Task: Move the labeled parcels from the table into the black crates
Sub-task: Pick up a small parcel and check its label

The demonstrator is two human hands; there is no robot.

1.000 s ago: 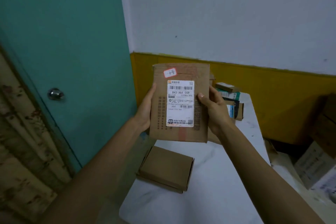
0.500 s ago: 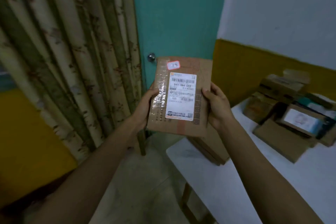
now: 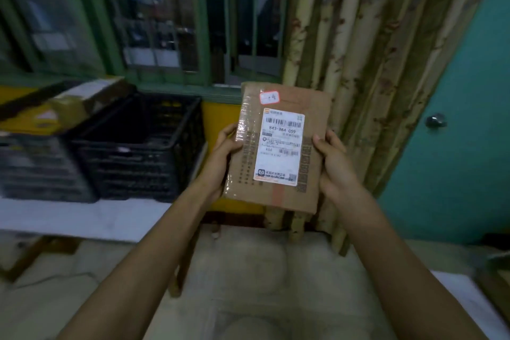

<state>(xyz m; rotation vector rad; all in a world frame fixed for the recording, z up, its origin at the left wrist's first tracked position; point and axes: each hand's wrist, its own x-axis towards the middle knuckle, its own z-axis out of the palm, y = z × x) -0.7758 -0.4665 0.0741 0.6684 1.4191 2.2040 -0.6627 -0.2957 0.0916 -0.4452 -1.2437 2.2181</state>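
Observation:
I hold a flat brown cardboard parcel (image 3: 278,146) upright in front of me, its white barcode label facing me. My left hand (image 3: 225,156) grips its left edge and my right hand (image 3: 332,164) grips its right edge. A black slatted crate (image 3: 143,146) stands to the left on a white table (image 3: 82,218), about a hand's width left of the parcel. A second dark crate (image 3: 36,168) sits at the far left, blurred.
Cardboard boxes (image 3: 71,105) lie on top of the far-left crate. A barred window (image 3: 165,14) is behind the crates, a patterned curtain (image 3: 358,63) hangs behind the parcel, and a teal door (image 3: 463,132) is at the right. Another white table's corner (image 3: 474,303) shows at bottom right.
My view has swung left from the parcel table and door to the window and the black crates. Both hands still hold the same parcel in front of me.

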